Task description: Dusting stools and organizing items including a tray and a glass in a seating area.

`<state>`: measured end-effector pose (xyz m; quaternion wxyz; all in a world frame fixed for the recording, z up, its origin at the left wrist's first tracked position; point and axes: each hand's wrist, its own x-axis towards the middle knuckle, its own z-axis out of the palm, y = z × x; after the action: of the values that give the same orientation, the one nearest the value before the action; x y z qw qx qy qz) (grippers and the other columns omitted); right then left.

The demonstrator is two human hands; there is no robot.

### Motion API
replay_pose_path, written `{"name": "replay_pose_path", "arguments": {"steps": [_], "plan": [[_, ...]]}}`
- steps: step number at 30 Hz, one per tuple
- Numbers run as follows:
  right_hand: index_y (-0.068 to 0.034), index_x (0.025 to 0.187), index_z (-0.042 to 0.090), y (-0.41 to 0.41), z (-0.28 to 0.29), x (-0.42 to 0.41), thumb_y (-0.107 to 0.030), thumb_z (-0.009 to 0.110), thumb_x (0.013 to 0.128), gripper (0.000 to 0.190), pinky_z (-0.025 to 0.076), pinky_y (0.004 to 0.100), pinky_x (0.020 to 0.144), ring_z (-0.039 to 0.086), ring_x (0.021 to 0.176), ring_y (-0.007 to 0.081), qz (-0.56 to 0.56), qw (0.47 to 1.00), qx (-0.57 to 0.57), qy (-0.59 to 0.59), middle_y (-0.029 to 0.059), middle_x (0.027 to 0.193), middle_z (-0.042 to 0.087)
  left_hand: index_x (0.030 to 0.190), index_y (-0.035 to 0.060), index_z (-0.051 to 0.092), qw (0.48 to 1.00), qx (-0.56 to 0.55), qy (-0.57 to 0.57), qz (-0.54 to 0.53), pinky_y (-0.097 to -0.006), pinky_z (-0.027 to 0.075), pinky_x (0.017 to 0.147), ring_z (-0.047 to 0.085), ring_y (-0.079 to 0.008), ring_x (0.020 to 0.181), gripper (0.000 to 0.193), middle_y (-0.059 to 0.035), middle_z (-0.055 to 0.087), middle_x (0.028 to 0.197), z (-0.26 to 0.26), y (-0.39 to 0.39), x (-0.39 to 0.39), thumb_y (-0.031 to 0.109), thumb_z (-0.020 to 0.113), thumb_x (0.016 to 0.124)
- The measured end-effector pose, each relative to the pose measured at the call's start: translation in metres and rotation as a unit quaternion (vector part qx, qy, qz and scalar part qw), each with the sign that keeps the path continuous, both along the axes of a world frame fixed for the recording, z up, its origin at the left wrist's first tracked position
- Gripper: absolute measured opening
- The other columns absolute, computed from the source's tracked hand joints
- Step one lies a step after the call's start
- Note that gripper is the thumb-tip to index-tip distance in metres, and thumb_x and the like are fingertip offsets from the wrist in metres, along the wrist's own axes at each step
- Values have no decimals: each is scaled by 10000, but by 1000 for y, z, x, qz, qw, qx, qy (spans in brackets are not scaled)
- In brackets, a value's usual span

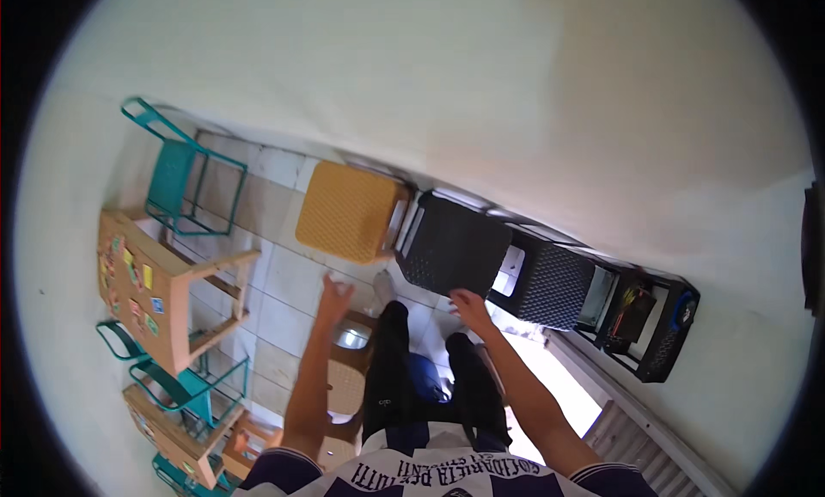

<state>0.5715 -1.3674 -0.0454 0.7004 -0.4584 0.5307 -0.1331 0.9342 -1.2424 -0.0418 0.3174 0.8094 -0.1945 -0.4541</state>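
Over the tiled floor, my left hand (336, 298) hangs with its fingers apart and nothing in them, left of my socked foot (385, 287). Slightly curled, my right hand (469, 307) is by the front edge of a black plastic stool (454, 242) with a textured seat; whether it touches the edge I cannot tell. Nothing shows between its fingers. A mustard-yellow plastic stool (351, 212) stands to the left of the black one. Another black woven-pattern stool (557, 287) is to the right, along the same wall.
Teal metal chairs (173, 178) and wooden desks covered in stickers (143, 284) line the left side. A black shelf-like frame (670, 332) holding items stands at right, near a bright doorway (554, 374). Beside my legs are a beige plastic seat (345, 387) and a blue object (425, 376).
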Motion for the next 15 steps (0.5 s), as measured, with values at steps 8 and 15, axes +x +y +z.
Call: {"name": "replay_pose_path", "arguments": {"steps": [8,15], "plan": [[118,1443,185,-70,-82,278,-463,728,819,1011,409,473,999,499,1196,377,47,992,84,85,270,1310,499,1493,97,256,967,29,-245,-57,-530,184,1149,176,-422,1432,850,-213,198,1560,-119,-105,143,427,668,827],[172,1421,80,-41,-151,429,-449,738,789,1104,179,486,1157,173,1376,489,205,924,-91,311,444,1444,107,1553,191,138,904,66,-407,-111,-629,57,1111,76,-457,1451,954,-196,81,1600,-152,-102,237,611,602,833]]}}
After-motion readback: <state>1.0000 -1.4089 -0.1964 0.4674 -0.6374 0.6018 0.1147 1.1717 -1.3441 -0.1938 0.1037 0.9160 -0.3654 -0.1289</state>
